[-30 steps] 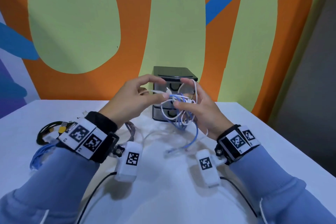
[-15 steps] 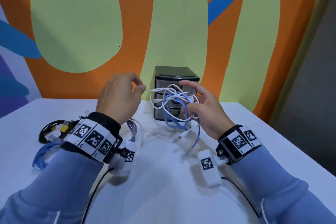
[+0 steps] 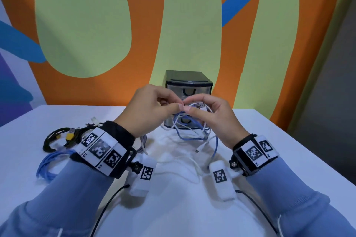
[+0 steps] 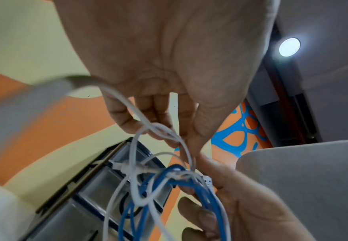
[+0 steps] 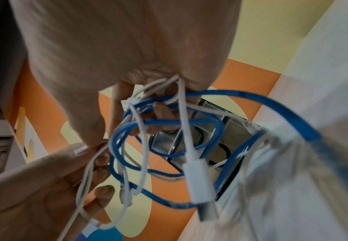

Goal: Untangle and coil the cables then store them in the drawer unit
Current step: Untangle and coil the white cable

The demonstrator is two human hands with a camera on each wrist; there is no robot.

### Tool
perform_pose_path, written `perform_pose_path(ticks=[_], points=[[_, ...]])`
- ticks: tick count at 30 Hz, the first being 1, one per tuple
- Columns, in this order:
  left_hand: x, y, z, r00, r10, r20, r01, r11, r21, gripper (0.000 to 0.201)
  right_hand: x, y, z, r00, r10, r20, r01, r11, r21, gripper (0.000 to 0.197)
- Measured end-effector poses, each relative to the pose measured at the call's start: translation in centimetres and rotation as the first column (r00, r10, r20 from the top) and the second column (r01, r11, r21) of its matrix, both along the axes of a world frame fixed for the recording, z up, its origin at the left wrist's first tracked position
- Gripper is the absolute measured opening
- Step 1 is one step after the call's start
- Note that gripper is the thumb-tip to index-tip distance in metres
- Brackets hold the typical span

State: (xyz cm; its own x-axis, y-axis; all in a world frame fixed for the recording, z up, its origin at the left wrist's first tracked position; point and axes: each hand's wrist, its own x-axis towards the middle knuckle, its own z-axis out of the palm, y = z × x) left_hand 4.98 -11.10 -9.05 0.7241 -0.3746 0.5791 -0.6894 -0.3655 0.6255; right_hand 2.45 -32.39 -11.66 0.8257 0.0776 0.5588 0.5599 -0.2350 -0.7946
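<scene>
At frame centre, my left hand (image 3: 148,109) and right hand (image 3: 213,119) both pinch the tangled cables (image 3: 192,131) before the drawer unit (image 3: 189,82).

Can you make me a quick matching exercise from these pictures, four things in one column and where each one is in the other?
Things:
1. blue and white cable tangle
2. drawer unit
3. black cable with yellow plug
4. coiled blue cable

Places:
A. on the table, nearest the left sleeve
B. at the back of the table, by the wall
C. held up between both hands
D. on the table's left, beyond the blue coil

Pairs: 1-C, 2-B, 3-D, 4-A
</scene>
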Motion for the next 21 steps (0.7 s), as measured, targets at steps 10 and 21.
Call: perform_pose_path(ticks=[10,21], points=[[0.4,-1.2,-0.6,0.997,-0.057,0.05,0.07,0.943,-0.325,0.013,0.1,-0.3,0.8,0.994,-0.082,-0.074,0.056,0.951,-0.303,0.017],[1.5,1.6,1.1,0.995,0.014,-0.096,-0.078,0.706,-0.704,0.01,-0.3,-2.3,0.7,0.947,-0.069,-0.313,-0.02,0.962,-0.273,0.024]])
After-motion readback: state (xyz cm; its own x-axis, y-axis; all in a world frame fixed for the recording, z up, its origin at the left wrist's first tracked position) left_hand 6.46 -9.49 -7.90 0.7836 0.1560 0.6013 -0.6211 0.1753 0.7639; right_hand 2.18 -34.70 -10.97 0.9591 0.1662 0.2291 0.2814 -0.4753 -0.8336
